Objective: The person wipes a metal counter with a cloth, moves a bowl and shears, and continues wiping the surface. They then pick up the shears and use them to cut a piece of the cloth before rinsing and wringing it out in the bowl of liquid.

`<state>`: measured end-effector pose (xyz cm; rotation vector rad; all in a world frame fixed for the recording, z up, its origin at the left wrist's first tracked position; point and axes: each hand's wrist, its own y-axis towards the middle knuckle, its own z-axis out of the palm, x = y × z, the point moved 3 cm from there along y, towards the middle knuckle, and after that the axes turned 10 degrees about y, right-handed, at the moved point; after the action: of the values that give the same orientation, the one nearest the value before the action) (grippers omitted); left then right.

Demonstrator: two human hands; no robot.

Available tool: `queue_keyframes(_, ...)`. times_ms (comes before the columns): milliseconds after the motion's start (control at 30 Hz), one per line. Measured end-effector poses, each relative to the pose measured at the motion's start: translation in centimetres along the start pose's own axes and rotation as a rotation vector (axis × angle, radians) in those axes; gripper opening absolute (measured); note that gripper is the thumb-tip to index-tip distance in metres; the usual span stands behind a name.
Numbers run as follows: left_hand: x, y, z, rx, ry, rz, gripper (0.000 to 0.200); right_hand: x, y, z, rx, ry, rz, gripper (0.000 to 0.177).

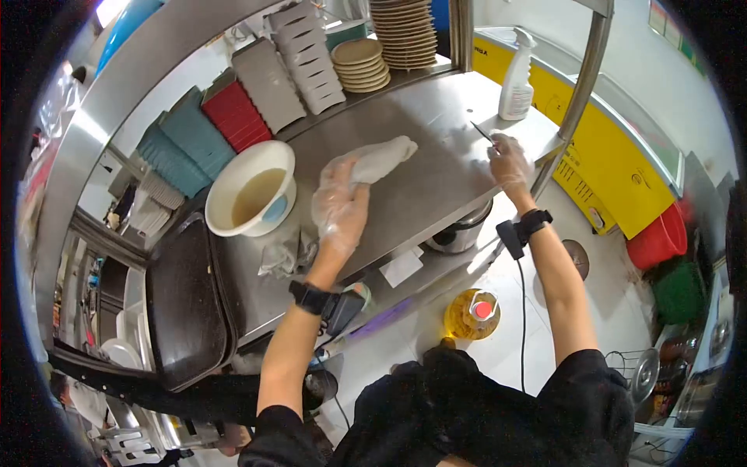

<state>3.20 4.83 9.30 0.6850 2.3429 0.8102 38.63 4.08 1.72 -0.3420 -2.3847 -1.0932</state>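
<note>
My left hand point(340, 204), in a clear plastic glove, grips one end of a white cloth point(383, 158) lying on the steel counter point(436, 132). My right hand point(510, 159), also gloved, rests near the counter's right edge and pinches a thin dark stick-like tool point(482, 133) whose tip points up and left. Both wrists wear black bands with small devices.
A white basin point(250, 189) of brownish liquid sits left of the cloth. A dark griddle plate point(183, 303) lies further left. Stacked trays and plates point(405, 31) line the back. A spray bottle point(517, 87) stands at the right. A yellow oil bottle point(471, 314) sits on the floor below.
</note>
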Motion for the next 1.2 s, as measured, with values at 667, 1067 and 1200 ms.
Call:
queue_keyframes(667, -10.3, 2.0, 12.7, 0.773, 0.095, 0.764, 0.063, -6.8, 5.5, -6.1, 0.645, -0.286, 0.217, 0.044)
queue_keyframes(1067, -4.2, 10.2, 25.2, 0.263, 0.242, 0.762, 0.046, -10.8, 7.7, -7.6, 0.548, -0.323, 0.158, 0.037)
queue_keyframes(1200, 3.7, 12.3, 23.5, 0.598, 0.51, 0.494, 0.044, -8.5, 5.6, -6.5, 0.349, -0.312, -0.025, 0.028)
